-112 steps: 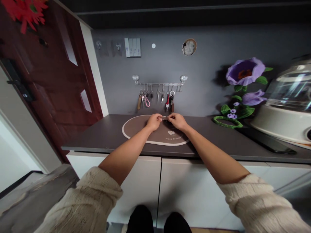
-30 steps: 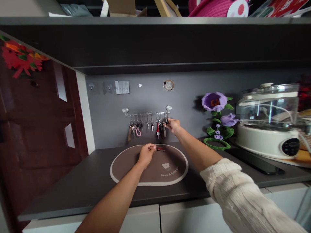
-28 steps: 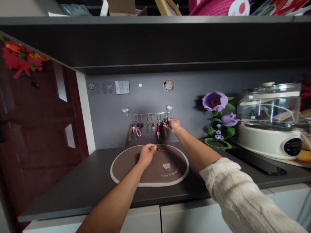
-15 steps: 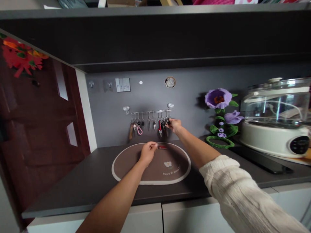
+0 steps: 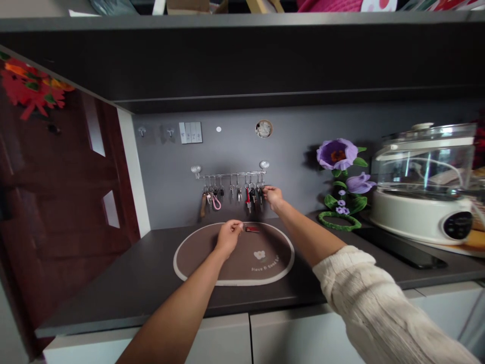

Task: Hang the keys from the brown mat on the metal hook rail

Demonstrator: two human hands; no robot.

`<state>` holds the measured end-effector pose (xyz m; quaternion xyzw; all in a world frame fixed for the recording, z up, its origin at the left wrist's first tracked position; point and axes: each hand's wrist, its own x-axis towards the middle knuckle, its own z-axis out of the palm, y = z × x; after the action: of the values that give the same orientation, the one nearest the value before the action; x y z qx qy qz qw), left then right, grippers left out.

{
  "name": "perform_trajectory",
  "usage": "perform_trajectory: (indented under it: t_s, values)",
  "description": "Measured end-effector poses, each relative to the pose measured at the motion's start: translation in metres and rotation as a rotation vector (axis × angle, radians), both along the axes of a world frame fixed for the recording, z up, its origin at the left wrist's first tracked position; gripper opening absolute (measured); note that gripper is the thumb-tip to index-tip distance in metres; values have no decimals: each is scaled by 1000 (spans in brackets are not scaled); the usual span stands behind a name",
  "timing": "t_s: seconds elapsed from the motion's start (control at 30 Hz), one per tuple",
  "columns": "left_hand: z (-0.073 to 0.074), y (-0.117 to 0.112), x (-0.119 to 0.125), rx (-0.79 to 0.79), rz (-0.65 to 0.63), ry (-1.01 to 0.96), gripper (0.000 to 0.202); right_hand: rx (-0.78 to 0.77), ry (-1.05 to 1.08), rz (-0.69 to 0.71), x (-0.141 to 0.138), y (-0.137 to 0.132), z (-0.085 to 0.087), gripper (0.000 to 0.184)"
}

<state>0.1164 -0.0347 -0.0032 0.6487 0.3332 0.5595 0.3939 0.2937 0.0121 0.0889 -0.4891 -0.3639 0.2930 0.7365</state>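
Note:
Along the grey wall, a clear rail [image 5: 231,175] carries several sets of keys on hooks. My right hand [image 5: 273,197] is at the rail's right end, its bent fingers closed against the last bunch of keys [image 5: 260,195]; the exact grip is partly hidden. A red key holder [image 5: 248,195] hangs a little to the left, and a pink loop [image 5: 216,202] farther left. Low over the brown oval mat [image 5: 200,258], my left hand [image 5: 228,236] has thumb and fingers pinched together; what they hold, if anything, is too small to make out. Just right of its fingertips lies a small flat red object [image 5: 252,229].
A purple felt flower [image 5: 337,154] and a white appliance with a clear top [image 5: 420,212] stand at the right. A black phone-like slab [image 5: 405,247] lies before them. A dark shelf [image 5: 242,60] overhangs the counter. Wall switches [image 5: 190,132] sit above the rail.
The bunch of keys at my right fingers hangs straighter, and those fingers sit slightly more to its right. My left hand stays pinched in nearly the same place. The view has shifted slightly.

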Motion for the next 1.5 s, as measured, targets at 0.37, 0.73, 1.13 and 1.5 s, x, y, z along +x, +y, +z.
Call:
perform_trajectory:
  t_s: [0.37,0.73,1.13,1.5]
  values:
    - [0,6,-2,17,62,-23,16,35,-109,-137,-10,-17,-15,16]
    - [-3,17,-9,53,169,62,10,35,-239,20,-37,-16,-58,12]
    - [-6,20,-12,3,221,218,11,-230,-1096,10,-37,-24,-83,9]
    - [-6,18,-11,-41,189,240,11,-324,-1356,6,-38,-22,-86,20]
